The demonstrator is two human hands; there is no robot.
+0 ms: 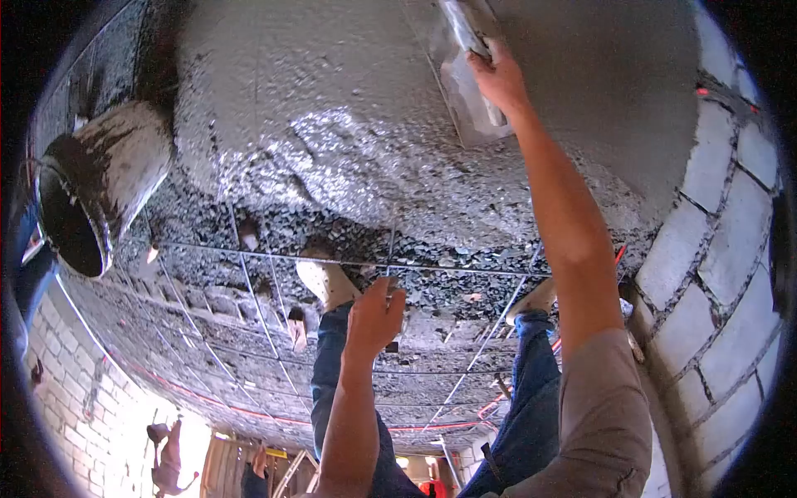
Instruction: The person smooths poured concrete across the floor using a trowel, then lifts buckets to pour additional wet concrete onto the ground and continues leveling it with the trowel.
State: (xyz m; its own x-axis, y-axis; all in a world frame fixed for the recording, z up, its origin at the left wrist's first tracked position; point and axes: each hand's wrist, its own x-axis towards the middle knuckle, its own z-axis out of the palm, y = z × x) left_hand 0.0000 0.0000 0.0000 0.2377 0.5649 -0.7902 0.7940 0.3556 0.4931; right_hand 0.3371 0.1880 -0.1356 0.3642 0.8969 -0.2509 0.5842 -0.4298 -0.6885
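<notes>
My right hand [500,79] is closed around the handle of a flat metal trowel [471,91], whose blade lies on the wet grey concrete [365,75] at the top of the view. The concrete is smooth around and to the right of the trowel, and rough and lumpy below it. My left hand [375,317] hangs over my legs with its fingers curled; whether it holds anything is not clear.
A muddy bucket [137,153] lies tipped at the left. Thin metal bars [349,262] cross the gravel by my boots [328,282]. A block wall [722,216] curves along the right. Other people [170,456] are at the lower left.
</notes>
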